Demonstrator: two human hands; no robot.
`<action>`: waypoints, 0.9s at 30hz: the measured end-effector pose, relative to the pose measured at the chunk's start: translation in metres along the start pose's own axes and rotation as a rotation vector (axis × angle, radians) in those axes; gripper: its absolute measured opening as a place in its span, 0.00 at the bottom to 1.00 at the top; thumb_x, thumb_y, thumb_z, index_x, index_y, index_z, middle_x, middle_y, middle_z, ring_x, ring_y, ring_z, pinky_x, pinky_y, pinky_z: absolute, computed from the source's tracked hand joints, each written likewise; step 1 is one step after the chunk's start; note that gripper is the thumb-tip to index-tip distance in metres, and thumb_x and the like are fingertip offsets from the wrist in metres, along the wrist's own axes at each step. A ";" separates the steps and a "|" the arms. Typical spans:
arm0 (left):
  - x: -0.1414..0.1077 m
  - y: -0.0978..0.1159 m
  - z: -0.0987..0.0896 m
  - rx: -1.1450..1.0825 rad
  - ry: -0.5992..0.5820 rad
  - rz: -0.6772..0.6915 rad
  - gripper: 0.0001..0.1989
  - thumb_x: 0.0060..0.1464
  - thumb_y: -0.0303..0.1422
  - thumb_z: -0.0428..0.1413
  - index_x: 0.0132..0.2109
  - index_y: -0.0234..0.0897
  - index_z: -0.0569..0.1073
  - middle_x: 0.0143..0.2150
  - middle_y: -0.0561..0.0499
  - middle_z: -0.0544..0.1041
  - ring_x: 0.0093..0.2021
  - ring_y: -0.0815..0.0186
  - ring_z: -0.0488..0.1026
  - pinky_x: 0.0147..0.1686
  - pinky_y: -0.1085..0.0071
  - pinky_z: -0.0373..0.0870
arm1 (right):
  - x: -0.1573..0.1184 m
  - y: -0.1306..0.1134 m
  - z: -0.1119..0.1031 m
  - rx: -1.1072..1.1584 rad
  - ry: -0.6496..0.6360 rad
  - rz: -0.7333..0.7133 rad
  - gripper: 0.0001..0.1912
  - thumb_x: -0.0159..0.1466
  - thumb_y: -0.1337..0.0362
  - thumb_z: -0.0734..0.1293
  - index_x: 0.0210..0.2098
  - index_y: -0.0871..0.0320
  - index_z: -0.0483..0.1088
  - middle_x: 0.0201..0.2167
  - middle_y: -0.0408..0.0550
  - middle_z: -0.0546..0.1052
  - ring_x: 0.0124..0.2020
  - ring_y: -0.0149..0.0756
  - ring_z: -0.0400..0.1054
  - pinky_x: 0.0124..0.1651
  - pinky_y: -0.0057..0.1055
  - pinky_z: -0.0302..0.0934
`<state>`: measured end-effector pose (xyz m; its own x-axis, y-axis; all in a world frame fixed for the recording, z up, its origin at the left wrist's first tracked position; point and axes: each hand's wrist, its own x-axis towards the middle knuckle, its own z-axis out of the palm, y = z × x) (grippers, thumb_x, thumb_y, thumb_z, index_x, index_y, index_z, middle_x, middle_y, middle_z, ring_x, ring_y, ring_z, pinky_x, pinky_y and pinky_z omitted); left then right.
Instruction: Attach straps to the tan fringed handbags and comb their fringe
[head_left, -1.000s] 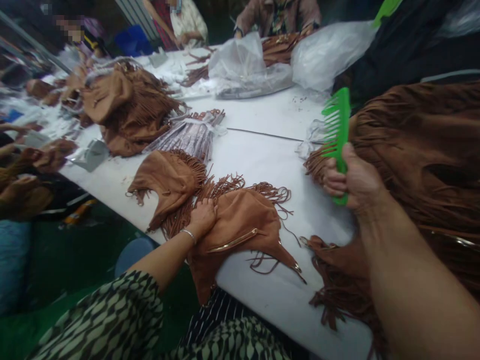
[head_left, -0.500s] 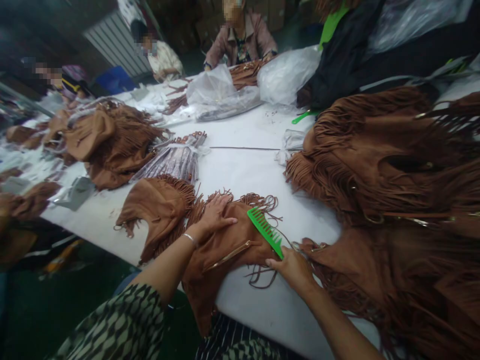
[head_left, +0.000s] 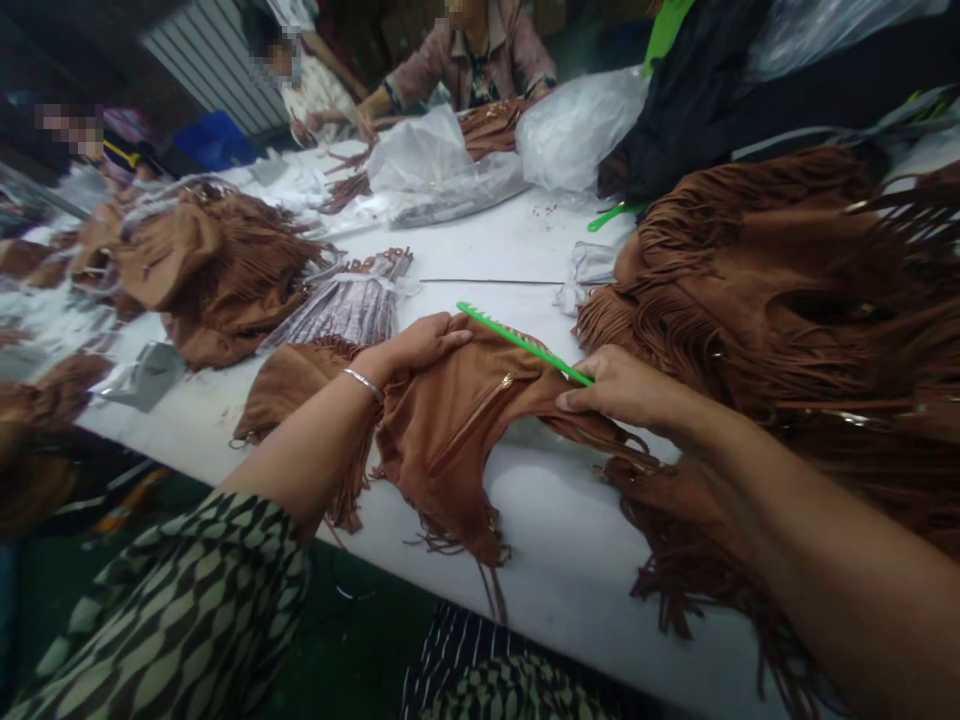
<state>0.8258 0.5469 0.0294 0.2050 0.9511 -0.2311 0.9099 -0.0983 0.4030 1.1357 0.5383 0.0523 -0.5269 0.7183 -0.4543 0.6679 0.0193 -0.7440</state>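
Observation:
A brown fringed bag (head_left: pixel 457 420) with a zip across its front is raised at its far edge above the white table (head_left: pixel 555 560). Its near end droops toward the table's front edge. My left hand (head_left: pixel 424 345) is closed on the bag's far left edge, with a silver bangle at the wrist. In my right hand (head_left: pixel 619 385) is a green wide-toothed comb (head_left: pixel 517 342), held by its handle. The comb lies along the far edge of the bag, its teeth partly hidden. The right fingers also touch the bag's right end.
Another brown fringed bag (head_left: pixel 289 385) lies just left. Large heaps of fringed bags (head_left: pixel 750 270) fill the right side, more bags (head_left: pixel 202 270) the left. A bundle of wrapped straps (head_left: pixel 352 300) and plastic bags (head_left: pixel 577 120) lie beyond. A person (head_left: pixel 480 60) sits across the table.
Both hands have moved away from me and lifted the bag's far edge. The comb has swung flatter, now along that edge. My left hand has gone from lying flat to gripping.

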 end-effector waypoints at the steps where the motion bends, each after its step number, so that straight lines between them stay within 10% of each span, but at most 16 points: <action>1: 0.000 0.003 -0.012 0.021 -0.009 0.026 0.22 0.58 0.49 0.45 0.44 0.35 0.68 0.44 0.47 0.72 0.45 0.59 0.68 0.48 0.65 0.64 | -0.005 -0.008 -0.003 -0.019 -0.024 -0.025 0.09 0.53 0.66 0.66 0.18 0.61 0.69 0.15 0.40 0.64 0.17 0.27 0.56 0.21 0.24 0.47; 5: -0.017 0.008 -0.011 0.169 -0.102 0.007 0.20 0.60 0.46 0.43 0.47 0.35 0.66 0.44 0.45 0.73 0.44 0.59 0.70 0.47 0.66 0.65 | -0.019 -0.003 0.028 -0.156 -0.063 -0.054 0.09 0.56 0.63 0.65 0.21 0.59 0.70 0.17 0.41 0.67 0.20 0.30 0.61 0.23 0.25 0.47; 13: -0.070 -0.032 0.104 0.198 -0.240 -0.201 0.16 0.58 0.45 0.49 0.42 0.36 0.68 0.37 0.46 0.76 0.36 0.60 0.73 0.35 0.68 0.68 | -0.008 0.062 0.149 -0.275 -0.127 0.084 0.05 0.59 0.64 0.64 0.31 0.58 0.71 0.28 0.48 0.77 0.33 0.37 0.71 0.29 0.26 0.51; 19: -0.086 0.017 0.113 0.304 0.025 -0.269 0.15 0.62 0.36 0.44 0.48 0.32 0.67 0.47 0.36 0.71 0.50 0.50 0.66 0.50 0.51 0.60 | -0.021 0.063 0.133 -0.298 -0.148 0.044 0.19 0.68 0.53 0.55 0.48 0.60 0.64 0.35 0.55 0.77 0.38 0.45 0.72 0.35 0.31 0.55; 24: -0.082 0.058 0.160 0.239 0.074 0.142 0.18 0.62 0.41 0.45 0.52 0.37 0.68 0.54 0.44 0.69 0.57 0.57 0.61 0.61 0.57 0.52 | -0.040 0.080 0.117 -0.389 -0.055 0.143 0.29 0.69 0.57 0.53 0.62 0.71 0.46 0.46 0.68 0.73 0.46 0.50 0.69 0.43 0.36 0.56; 27: -0.081 0.048 0.188 0.235 0.086 0.172 0.18 0.63 0.39 0.44 0.53 0.37 0.69 0.56 0.45 0.69 0.60 0.55 0.59 0.59 0.54 0.53 | -0.044 0.085 0.126 -0.336 -0.189 0.204 0.22 0.69 0.57 0.52 0.56 0.67 0.57 0.41 0.64 0.76 0.42 0.49 0.71 0.39 0.34 0.57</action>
<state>0.9207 0.4099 -0.0987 0.3415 0.9349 -0.0968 0.9248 -0.3159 0.2118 1.1494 0.4202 -0.0528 -0.4321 0.5919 -0.6804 0.8860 0.1380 -0.4426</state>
